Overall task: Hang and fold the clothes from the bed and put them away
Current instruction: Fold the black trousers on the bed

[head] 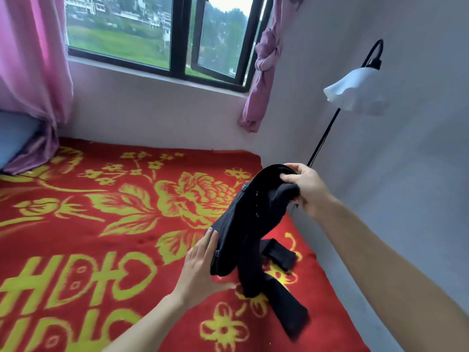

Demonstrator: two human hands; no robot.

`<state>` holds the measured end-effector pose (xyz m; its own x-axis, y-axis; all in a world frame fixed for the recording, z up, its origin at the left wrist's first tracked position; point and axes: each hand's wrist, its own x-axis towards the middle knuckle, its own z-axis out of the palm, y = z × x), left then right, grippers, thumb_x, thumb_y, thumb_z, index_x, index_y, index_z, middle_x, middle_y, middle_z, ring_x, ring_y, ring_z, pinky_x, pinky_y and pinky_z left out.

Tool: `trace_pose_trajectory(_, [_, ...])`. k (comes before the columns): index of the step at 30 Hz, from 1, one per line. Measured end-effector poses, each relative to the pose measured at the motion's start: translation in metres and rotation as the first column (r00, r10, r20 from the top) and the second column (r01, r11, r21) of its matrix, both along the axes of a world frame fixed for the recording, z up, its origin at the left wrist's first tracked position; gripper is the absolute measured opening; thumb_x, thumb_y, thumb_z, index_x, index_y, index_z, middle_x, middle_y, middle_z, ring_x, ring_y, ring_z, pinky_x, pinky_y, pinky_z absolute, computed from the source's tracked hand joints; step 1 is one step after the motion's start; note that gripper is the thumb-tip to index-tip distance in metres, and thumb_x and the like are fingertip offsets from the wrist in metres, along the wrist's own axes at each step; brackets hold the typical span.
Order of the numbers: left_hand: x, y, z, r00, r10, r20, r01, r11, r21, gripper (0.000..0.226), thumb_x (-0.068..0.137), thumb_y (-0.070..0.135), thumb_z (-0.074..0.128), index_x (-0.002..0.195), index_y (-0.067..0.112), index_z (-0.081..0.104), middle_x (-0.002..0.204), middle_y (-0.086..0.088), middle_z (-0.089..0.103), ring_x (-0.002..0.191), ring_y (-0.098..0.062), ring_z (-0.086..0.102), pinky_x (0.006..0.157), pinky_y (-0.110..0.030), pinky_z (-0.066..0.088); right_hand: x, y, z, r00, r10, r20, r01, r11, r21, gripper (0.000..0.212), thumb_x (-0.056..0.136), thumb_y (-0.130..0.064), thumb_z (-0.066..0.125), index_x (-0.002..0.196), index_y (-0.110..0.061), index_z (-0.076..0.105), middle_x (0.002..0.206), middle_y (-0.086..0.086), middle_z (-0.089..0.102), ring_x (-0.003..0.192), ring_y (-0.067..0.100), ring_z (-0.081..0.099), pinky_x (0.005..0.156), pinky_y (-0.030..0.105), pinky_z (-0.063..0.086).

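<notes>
A black garment [250,224], bunched and partly folded, hangs above the right side of the bed [101,224]. My right hand [305,185] grips its top end, fingers and thumb curled round the fabric. Lower down, my left hand [203,265] lies against the garment's left side with straight fingers and the thumb spread under it. Two loose ends of the garment trail down onto the red blanket with yellow flowers.
The bed runs along the wall under a window [162,39]. Pink curtains [30,80] hang at the left, and a knotted one [264,72] at the right. A floor lamp [355,90] with a white shade stands beside the bed's right edge.
</notes>
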<state>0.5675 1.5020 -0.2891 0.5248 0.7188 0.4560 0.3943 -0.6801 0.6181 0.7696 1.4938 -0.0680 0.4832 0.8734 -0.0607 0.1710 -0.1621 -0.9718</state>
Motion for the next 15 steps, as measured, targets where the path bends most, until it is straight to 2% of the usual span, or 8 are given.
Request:
trace_pose_trajectory(2, [0.002, 0.003, 0.020, 0.991, 0.054, 0.121, -0.064, 0.994, 0.084, 0.098, 0.072, 0.067, 0.057, 0.145, 0.009, 0.027, 0.141, -0.018, 0.040, 0.132, -0.028, 0.039, 0.101, -0.043, 0.033, 0.002, -0.002, 0.005, 1.000, 0.008, -0.007, -0.008, 1.000, 0.014, 0.019, 0.092, -0.004, 0.054, 0.108, -0.014, 0.053, 0.092, 0.000, 0.058, 0.070, 0.014, 0.055, 0.057, 0.026, 0.046])
trace_pose_trajectory(4, [0.002, 0.007, 0.038, 0.981, 0.019, 0.196, -0.037, 0.995, 0.091, 0.079, 0.080, 0.059, 0.054, 0.134, 0.001, 0.047, 0.132, -0.013, 0.053, 0.123, -0.022, 0.049, 0.100, -0.036, 0.041, 0.009, -0.006, 0.011, 0.999, 0.015, -0.051, -0.013, 0.999, 0.041, 0.014, 0.092, -0.003, 0.054, 0.100, -0.014, 0.054, 0.089, 0.001, 0.059, 0.069, 0.014, 0.057, 0.053, 0.025, 0.050])
trace_pose_trajectory(5, [0.001, 0.010, 0.046, 0.968, 0.003, 0.252, -0.018, 0.998, 0.057, 0.065, 0.084, 0.048, 0.058, 0.128, 0.001, 0.054, 0.125, -0.008, 0.059, 0.117, -0.017, 0.054, 0.098, -0.031, 0.045, 0.014, -0.008, 0.014, 0.997, 0.016, -0.081, -0.012, 0.998, 0.059, 0.014, 0.092, -0.002, 0.053, 0.098, -0.014, 0.054, 0.087, 0.001, 0.060, 0.067, 0.013, 0.059, 0.050, 0.023, 0.051])
trace_pose_trajectory(7, [-0.006, 0.020, 0.060, 0.935, 0.040, 0.352, -0.018, 0.998, -0.066, 0.031, 0.085, 0.016, 0.066, 0.114, 0.003, 0.065, 0.102, 0.007, 0.068, 0.091, -0.009, 0.066, 0.078, -0.021, 0.053, 0.028, -0.014, 0.019, 0.995, 0.029, -0.094, -0.023, 0.997, 0.067, 0.017, 0.091, 0.001, 0.052, 0.103, -0.012, 0.054, 0.085, 0.002, 0.060, 0.057, 0.008, 0.062, 0.045, 0.020, 0.051])
trace_pose_trajectory(9, [-0.015, 0.033, 0.074, 0.935, 0.121, 0.334, -0.080, 0.988, -0.135, 0.020, 0.083, -0.001, 0.066, 0.103, -0.001, 0.070, 0.088, 0.011, 0.069, 0.076, -0.012, 0.069, 0.067, -0.010, 0.050, 0.046, -0.022, 0.025, 0.995, 0.090, -0.042, -0.088, 0.995, 0.044, 0.022, 0.090, 0.005, 0.053, 0.106, -0.011, 0.055, 0.079, 0.000, 0.063, 0.050, 0.003, 0.061, 0.041, 0.017, 0.046])
trace_pose_trajectory(12, [-0.031, 0.054, 0.098, 0.949, 0.155, 0.276, -0.122, 0.984, -0.132, 0.016, 0.083, 0.001, 0.067, 0.098, 0.001, 0.072, 0.093, -0.004, 0.072, 0.082, -0.017, 0.067, 0.071, -0.008, 0.047, 0.077, -0.037, 0.033, 0.923, 0.319, 0.214, -0.304, 0.947, -0.101, 0.027, 0.086, 0.008, 0.056, 0.101, -0.015, 0.063, 0.074, -0.010, 0.069, 0.054, 0.000, 0.062, 0.044, 0.013, 0.045])
trace_pose_trajectory(13, [-0.037, 0.059, 0.107, 0.947, 0.149, 0.284, -0.109, 0.982, -0.154, 0.014, 0.083, 0.001, 0.068, 0.095, 0.004, 0.073, 0.092, -0.004, 0.072, 0.081, -0.016, 0.066, 0.070, -0.008, 0.047, 0.086, -0.041, 0.037, 0.856, 0.393, 0.335, -0.346, 0.918, -0.194, 0.029, 0.085, 0.007, 0.058, 0.098, -0.019, 0.065, 0.076, -0.011, 0.070, 0.058, 0.001, 0.062, 0.048, 0.013, 0.045])
trace_pose_trajectory(15, [-0.045, 0.065, 0.126, 0.948, 0.109, 0.300, -0.044, 0.975, -0.217, 0.016, 0.081, 0.001, 0.069, 0.087, 0.015, 0.073, 0.084, 0.005, 0.072, 0.075, -0.010, 0.066, 0.065, -0.009, 0.049, 0.100, -0.040, 0.041, 0.676, 0.476, 0.563, -0.294, 0.875, -0.385, 0.027, 0.083, 0.003, 0.061, 0.087, -0.023, 0.067, 0.076, -0.007, 0.067, 0.068, 0.006, 0.062, 0.057, 0.017, 0.047])
